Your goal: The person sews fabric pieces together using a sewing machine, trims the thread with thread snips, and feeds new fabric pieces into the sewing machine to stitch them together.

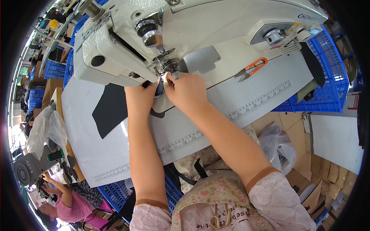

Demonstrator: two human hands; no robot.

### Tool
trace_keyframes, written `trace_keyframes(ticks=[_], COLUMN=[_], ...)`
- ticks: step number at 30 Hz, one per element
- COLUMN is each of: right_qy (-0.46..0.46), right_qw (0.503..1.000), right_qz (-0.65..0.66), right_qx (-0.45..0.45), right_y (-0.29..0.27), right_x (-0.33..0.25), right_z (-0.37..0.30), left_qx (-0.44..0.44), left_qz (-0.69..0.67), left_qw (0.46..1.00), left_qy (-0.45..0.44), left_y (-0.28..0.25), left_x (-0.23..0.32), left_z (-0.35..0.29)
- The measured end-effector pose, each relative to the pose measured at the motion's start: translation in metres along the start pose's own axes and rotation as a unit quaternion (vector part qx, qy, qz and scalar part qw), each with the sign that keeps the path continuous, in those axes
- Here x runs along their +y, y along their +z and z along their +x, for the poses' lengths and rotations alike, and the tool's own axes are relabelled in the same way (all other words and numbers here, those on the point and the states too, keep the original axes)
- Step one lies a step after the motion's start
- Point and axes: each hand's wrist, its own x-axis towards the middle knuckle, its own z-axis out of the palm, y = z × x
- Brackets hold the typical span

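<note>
At the needle area of a white sewing machine (111, 57), both my hands work close together. My left hand (142, 94) is closed at the edge of a dark piece of material (112, 109), which spreads out flat to its left on the machine table. Its fingertips are partly hidden under the machine head. Beside it my right hand (187, 89) is closed, thumb and fingers pinched together just below the presser-foot area. What lies between these fingertips is too small to make out.
Orange-handled scissors (252, 69) lie on the machine bed to the right. A printed ruler scale (185, 142) runs along the table's near edge. Blue crates (327, 73) stand at the right, with a plastic bag (277, 148) below. Another person (71, 204) works at the lower left.
</note>
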Motion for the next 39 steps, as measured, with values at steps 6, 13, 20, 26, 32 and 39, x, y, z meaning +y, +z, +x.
trace_keyframes(ticks=[6,13,20,26,32,39], right_qy=[0.002,-0.001,-0.001,-0.001,-0.011,-0.012], right_qw=[1.0,1.0,1.0,1.0,1.0,0.999], right_qz=[-0.007,-0.003,-0.005,-0.004,-0.002,0.005], right_qx=[-0.01,-0.005,0.02,0.016,0.029,0.032], right_y=[-0.0019,-0.0003,0.0038,0.0026,0.005,0.0031], right_x=[-0.0019,0.0001,0.001,0.0017,0.0026,0.0021], right_z=[0.0009,-0.0001,-0.0003,0.0006,-0.0001,0.0004], left_qx=[-0.009,-0.003,0.0,0.006,0.007,0.005], left_qz=[-0.009,0.005,-0.007,-0.011,-0.008,-0.027], left_qw=[1.0,1.0,1.0,1.0,1.0,1.0], left_qy=[-0.016,0.0,-0.005,-0.015,0.005,0.004], left_y=[-0.0007,0.0004,0.001,0.0016,0.0012,0.0021], left_x=[-0.0035,-0.0015,-0.0069,-0.0017,-0.004,-0.0052], left_z=[-0.0006,0.0001,-0.0002,-0.0004,-0.0001,0.0004])
